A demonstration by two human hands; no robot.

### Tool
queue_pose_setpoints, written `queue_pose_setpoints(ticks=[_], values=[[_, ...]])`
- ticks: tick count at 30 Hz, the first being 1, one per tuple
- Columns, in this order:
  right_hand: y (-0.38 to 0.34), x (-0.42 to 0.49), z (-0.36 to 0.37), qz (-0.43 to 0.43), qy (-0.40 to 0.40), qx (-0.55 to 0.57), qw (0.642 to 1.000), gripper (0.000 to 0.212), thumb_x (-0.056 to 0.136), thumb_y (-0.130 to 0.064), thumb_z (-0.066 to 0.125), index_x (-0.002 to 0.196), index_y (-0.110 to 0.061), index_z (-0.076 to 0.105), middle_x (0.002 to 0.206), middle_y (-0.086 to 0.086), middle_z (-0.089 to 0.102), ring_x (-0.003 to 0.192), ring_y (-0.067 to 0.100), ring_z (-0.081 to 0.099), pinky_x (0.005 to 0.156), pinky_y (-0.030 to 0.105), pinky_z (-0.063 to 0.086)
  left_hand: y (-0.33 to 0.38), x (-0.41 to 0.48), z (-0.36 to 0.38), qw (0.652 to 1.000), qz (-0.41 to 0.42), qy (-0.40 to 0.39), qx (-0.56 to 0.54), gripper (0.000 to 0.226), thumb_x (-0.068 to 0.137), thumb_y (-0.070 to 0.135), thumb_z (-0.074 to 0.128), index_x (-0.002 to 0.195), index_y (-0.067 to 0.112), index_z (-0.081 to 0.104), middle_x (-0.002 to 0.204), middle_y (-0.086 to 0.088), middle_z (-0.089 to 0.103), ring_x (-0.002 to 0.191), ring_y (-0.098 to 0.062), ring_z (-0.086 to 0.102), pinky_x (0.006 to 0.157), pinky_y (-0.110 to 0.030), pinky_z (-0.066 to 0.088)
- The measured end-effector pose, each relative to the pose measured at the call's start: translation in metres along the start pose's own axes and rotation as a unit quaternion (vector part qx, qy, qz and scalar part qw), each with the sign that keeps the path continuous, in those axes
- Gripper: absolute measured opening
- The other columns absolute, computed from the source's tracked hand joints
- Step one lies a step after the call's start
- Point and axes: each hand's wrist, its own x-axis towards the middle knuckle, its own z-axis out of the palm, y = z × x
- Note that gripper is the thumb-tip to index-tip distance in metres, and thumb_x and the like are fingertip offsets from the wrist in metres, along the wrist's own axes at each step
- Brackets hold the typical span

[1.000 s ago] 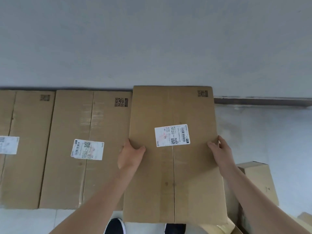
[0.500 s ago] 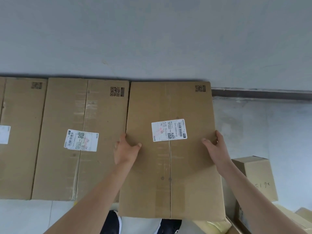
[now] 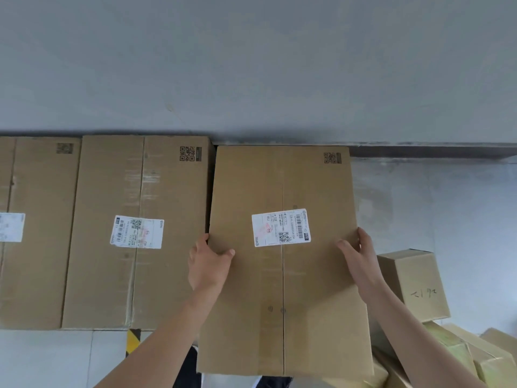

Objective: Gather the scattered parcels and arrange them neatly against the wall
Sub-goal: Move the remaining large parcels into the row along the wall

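the person grips a large flat brown cardboard parcel (image 3: pixel 313 289) with a white shipping label (image 3: pixel 281 227) by its two long sides: the left hand (image 3: pixel 208 264) curls round the left edge with the thumb on top, and the right hand (image 3: pixel 361 261) does the same on the right edge. the parcel sits at the right end of a row, its far edge close to the base of the plain grey wall (image 3: pixel 251 65) and its left side just beside a matching labelled brown parcel (image 3: pixel 106 275), with a thin dark gap between them. whether it already rests on the floor cannot be told. to finish well, the step seems to call for lowering it level, sliding it left until the gap closes, and squaring the far edge to the wall so it lines up with its neighbour and the third brown parcel (image 3: pixel 36 233) at far left; fingers on the left side risk a pinch. the pale grey floor (image 3: pixel 461 219) looks smooth. a dark skirting strip (image 3: pixel 433 151) runs along the wall, a black-and-yellow hazard mark (image 3: pixel 133 340) shows near the feet, and a small brown box with handwriting (image 3: pixel 414 284) plus a loose heap of cartons (image 3: pixel 475 357) wait on the right.
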Motion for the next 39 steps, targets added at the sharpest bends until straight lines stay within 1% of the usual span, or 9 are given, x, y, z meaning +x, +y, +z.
queue_pose_setpoints(ticks=[6,10,16,21,26,28,31,36,39], values=[[-0.046,0.022,0.031,-0.036,-0.027,-0.085,0.995,0.057,0.089,-0.028,0.058,0.144,-0.026,0.039,0.134,-0.007,0.053,0.116,0.018,0.053,0.101,0.039,0.043,0.011,0.039,-0.009,1.000,0.021,0.008,-0.013,0.070,0.081,0.031,0.069,0.143,0.024,0.037,0.136,-0.001,0.047,0.125,-0.026,0.048,0.089,-0.038,0.044],[-0.042,0.017,0.058,-0.010,-0.132,-0.172,0.976,0.072,0.083,-0.033,0.054,0.151,-0.025,0.030,0.138,-0.011,0.043,0.124,0.016,0.045,0.108,0.041,0.038,0.008,0.043,0.015,0.998,0.060,-0.029,-0.024,0.042,0.082,0.016,0.060,0.123,0.016,0.056,0.110,0.004,0.047,0.121,-0.027,0.047,0.090,-0.035,0.046],[-0.033,-0.004,0.078,-0.034,-0.129,-0.177,0.975,0.031,0.089,-0.026,0.051,0.118,-0.038,0.056,0.091,-0.019,0.060,0.079,0.010,0.057,0.070,0.029,0.045,0.007,0.021,0.034,0.992,0.093,-0.078,0.037,0.060,0.086,0.026,0.059,0.143,0.029,0.039,0.144,0.002,0.036,0.132,-0.018,0.030,0.090,-0.030,0.036],[-0.044,-0.028,0.057,-0.046,-0.118,-0.179,0.976,0.059,0.094,-0.031,0.054,0.149,-0.029,0.034,0.145,-0.001,0.048,0.120,0.019,0.051,0.092,0.029,0.039,0.025,-0.002,0.011,0.985,0.133,-0.104,0.042,0.060,0.088,0.023,0.056,0.144,0.024,0.037,0.147,0.002,0.037,0.133,-0.018,0.029,0.093,-0.028,0.030],[-0.059,-0.075,0.008,-0.026,-0.101,-0.187,0.977,0.056,0.097,-0.027,0.051,0.150,-0.021,0.036,0.149,0.005,0.045,0.120,0.021,0.052,0.096,0.032,0.043,0.067,-0.043,-0.034,0.975,0.149,-0.147,0.074,0.060,0.088,0.022,0.052,0.145,0.027,0.037,0.147,0.001,0.040,0.136,-0.019,0.032,0.101,-0.036,0.039],[-0.058,-0.098,-0.019,-0.025,-0.099,-0.179,0.979,0.054,0.098,-0.029,0.050,0.149,-0.021,0.037,0.146,0.003,0.048,0.121,0.020,0.054,0.096,0.030,0.045,0.090,-0.064,-0.049,0.962,0.194,-0.162,0.100,0.053,0.086,0.024,0.050,0.139,0.031,0.044,0.136,0.004,0.050,0.123,-0.018,0.048,0.088,-0.031,0.045],[-0.047,-0.137,-0.061,-0.001,-0.071,-0.179,0.981,0.052,0.099,-0.033,0.048,0.149,-0.023,0.036,0.138,0.001,0.053,0.102,0.014,0.059,0.075,0.021,0.047,0.124,-0.103,-0.065,0.937,0.256,-0.161,0.174,0.054,0.090,0.028,0.049,0.142,0.031,0.038,0.135,0.007,0.048,0.116,-0.017,0.051,0.080,-0.031,0.046],[-0.011,-0.199,-0.132,0.038,-0.012,-0.170,0.985,0.054,0.097,-0.030,0.048,0.149,-0.018,0.037,0.149,0.005,0.045,0.131,0.024,0.047,0.098,0.030,0.037,0.159,-0.179,-0.074,0.882,0.347,-0.197,0.250,0.048,0.092,0.030,0.049,0.139,0.034,0.038,0.136,0.007,0.044,0.129,-0.020,0.044,0.096,-0.037,0.046],[0.015,-0.241,-0.167,0.045,0.039,-0.105,0.993,0.058,0.095,-0.027,0.049,0.150,-0.017,0.034,0.134,0.006,0.055,0.097,0.015,0.063,0.077,0.027,0.047,0.167,-0.225,-0.069,0.834,0.401,-0.216,0.310,0.057,0.094,0.032,0.050,0.148,0.027,0.032,0.154,0.003,0.031,0.145,-0.017,0.023,0.112,-0.039,0.032]])
